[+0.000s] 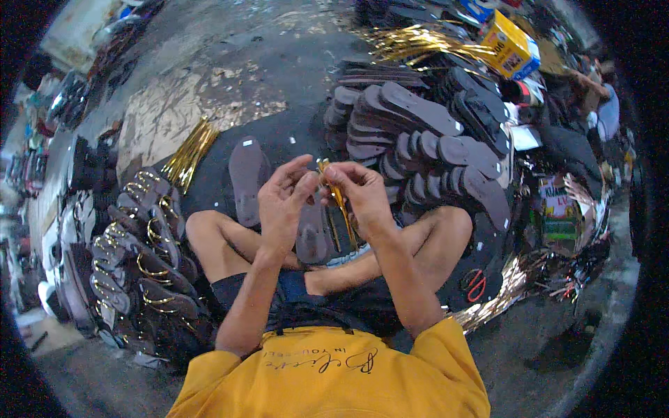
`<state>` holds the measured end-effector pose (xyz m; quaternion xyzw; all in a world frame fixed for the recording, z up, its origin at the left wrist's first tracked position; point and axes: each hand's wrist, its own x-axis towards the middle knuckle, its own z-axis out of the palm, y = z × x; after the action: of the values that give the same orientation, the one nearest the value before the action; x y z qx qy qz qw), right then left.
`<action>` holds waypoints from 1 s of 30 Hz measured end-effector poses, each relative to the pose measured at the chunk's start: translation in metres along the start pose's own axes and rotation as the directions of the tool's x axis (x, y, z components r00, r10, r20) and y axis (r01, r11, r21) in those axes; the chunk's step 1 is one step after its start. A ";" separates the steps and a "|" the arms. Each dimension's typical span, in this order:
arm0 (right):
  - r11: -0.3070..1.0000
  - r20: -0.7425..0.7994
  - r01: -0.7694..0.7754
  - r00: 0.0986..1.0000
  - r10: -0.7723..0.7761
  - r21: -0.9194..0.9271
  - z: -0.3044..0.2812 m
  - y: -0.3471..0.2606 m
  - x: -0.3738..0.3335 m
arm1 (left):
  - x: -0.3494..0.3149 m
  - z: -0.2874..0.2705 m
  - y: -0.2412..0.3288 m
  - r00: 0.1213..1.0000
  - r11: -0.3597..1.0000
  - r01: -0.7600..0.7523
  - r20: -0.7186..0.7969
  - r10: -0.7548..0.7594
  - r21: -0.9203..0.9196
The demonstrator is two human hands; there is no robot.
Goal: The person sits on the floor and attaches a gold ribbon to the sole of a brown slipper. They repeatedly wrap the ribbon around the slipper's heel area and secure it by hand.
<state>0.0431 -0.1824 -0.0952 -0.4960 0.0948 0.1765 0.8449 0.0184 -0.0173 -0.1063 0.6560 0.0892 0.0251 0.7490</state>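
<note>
My right hand [360,196] pinches a shiny gold strap [339,196] near its upper end, and the strap's long tails hang toward my lap. My left hand [284,202] is raised just left of the strap's top, fingers bent and thumb apart from the fingertips, with no visible grip on anything. Below the hands, a dark brown sandal sole [313,237] lies in front of my crossed legs, partly hidden by my left hand. Another brown sole [248,181] with a small white label at its tip lies farther left on the dark mat.
Stacked strapless soles [418,111] stand at the right. Sandals with gold straps [143,251] pile up at the left, near a gold strap bundle [189,155]. Red-handled scissors [474,285] lie by my right knee. A yellow box [511,45] stands far right; another person [606,111] sits beyond.
</note>
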 end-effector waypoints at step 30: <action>0.219 0.380 0.559 0.754 -0.536 -0.800 0.020 0.012 -0.001 | 0.007 -0.050 -0.009 0.979 0.973 0.203 0.049 -0.199 -0.107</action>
<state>0.0376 -0.1601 -0.0946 -0.8554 -0.2006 -0.1041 0.4661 0.0165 0.0316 -0.1221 0.6013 0.1392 -0.0585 0.7847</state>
